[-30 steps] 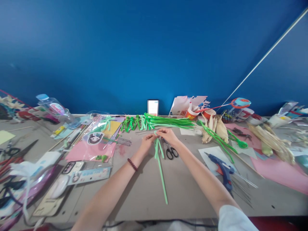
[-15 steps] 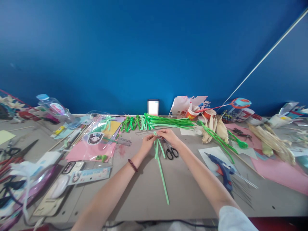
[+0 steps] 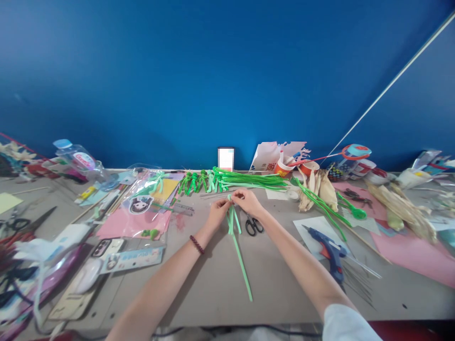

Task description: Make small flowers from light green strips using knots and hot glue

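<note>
Both of my hands meet at the middle of the grey table (image 3: pixel 213 284), pinching the top of a light green pipe cleaner (image 3: pixel 241 260). My left hand (image 3: pixel 217 211), with a dark bead bracelet at the wrist, is closed on its left side. My right hand (image 3: pixel 248 201) is closed on the looped top end. Short green strands hang just below my fingers, and the long stem slants down toward me across the table. Black scissors (image 3: pixel 253 225) lie right beside my right hand.
A bundle of green pipe cleaners (image 3: pixel 245 179) lies behind my hands. A blue glue gun (image 3: pixel 329 248) rests on white paper to the right, with corn husks (image 3: pixel 401 208) beyond. Pink sheets and plastic packets (image 3: pixel 142 208) cover the left side; more scissors (image 3: pixel 21 225) lie at far left.
The stem's free lower end has swung a little to the right. My hands stay together at its top, shifting only slightly as the fingers work the loop.
</note>
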Available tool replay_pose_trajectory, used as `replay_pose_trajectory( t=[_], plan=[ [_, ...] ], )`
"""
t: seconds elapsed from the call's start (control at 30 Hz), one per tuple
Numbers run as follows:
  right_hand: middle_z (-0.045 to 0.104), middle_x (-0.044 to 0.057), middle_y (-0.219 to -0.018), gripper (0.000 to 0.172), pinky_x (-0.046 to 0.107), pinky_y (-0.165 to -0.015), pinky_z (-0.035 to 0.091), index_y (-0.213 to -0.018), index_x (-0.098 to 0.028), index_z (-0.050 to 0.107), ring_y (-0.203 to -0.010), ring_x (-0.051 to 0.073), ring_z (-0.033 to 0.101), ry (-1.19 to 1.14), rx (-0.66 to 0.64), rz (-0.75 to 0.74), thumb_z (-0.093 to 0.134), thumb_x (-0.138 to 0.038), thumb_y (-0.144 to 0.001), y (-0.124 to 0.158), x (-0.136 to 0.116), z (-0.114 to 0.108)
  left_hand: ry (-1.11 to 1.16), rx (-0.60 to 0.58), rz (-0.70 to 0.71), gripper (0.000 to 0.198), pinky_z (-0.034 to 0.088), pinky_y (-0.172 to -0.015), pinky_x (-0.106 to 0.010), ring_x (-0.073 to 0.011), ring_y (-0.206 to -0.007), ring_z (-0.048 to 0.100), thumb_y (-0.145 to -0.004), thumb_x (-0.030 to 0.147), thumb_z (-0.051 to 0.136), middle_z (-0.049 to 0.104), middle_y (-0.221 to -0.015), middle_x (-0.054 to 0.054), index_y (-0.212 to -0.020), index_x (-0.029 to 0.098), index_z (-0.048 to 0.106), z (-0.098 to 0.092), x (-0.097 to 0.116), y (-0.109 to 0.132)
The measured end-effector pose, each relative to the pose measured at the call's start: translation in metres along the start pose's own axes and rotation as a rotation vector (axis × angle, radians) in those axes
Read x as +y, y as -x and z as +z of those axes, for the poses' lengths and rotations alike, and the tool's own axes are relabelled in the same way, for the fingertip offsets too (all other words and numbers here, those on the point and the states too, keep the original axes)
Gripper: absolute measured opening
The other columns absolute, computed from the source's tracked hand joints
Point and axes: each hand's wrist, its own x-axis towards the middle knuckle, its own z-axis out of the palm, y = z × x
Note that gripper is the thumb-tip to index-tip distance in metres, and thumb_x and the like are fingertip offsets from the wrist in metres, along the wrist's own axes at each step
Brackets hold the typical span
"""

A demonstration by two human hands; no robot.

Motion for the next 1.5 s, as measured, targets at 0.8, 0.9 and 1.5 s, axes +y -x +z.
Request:
replay_pose_trajectory(
  t=[0.8, 0.9, 1.5],
  plan=[
    [0.065, 0.002, -0.075, 0.02, 0.026, -0.062, 0.042, -0.072, -0.02, 0.067, -0.069, 0.015, 0.055, -0.175, 0.066, 0.019, 0.067, -0.039, -0.066, 0.0, -0.004, -0.002, 0.095, -0.031, -0.003, 0.031, 0.024, -0.045, -0.023, -0.0061, -0.042, 0.034, -0.063, 0.04, 0.073, 0.043, -0.045, 0.006, -0.056, 0.016, 0.055, -0.004, -0.002, -0.007],
    [0.066, 0.001, -0.074, 0.019, 0.027, -0.062, 0.041, -0.071, -0.02, 0.069, -0.067, 0.014, 0.054, -0.195, 0.033, 0.056, 0.069, -0.038, -0.065, 0.0, -0.001, -0.001, 0.076, -0.009, 0.021, 0.033, 0.024, -0.045, -0.023, -0.006, -0.041, 0.033, -0.063, 0.041, 0.073, 0.041, -0.044, 0.006, -0.054, 0.016, 0.052, -0.004, 0.0, -0.006],
    [0.053, -0.005, -0.057, 0.038, 0.022, -0.052, 0.032, -0.069, -0.017, 0.063, -0.053, 0.007, 0.044, -0.492, -0.136, 0.24, 0.076, -0.05, -0.056, -0.001, 0.004, 0.001, 0.189, -0.059, -0.042, 0.022, 0.033, -0.052, -0.024, -0.0105, -0.051, 0.045, -0.062, 0.035, 0.072, 0.053, -0.054, 0.002, -0.061, 0.017, 0.06, -0.005, 0.0, -0.004]
  ],
)
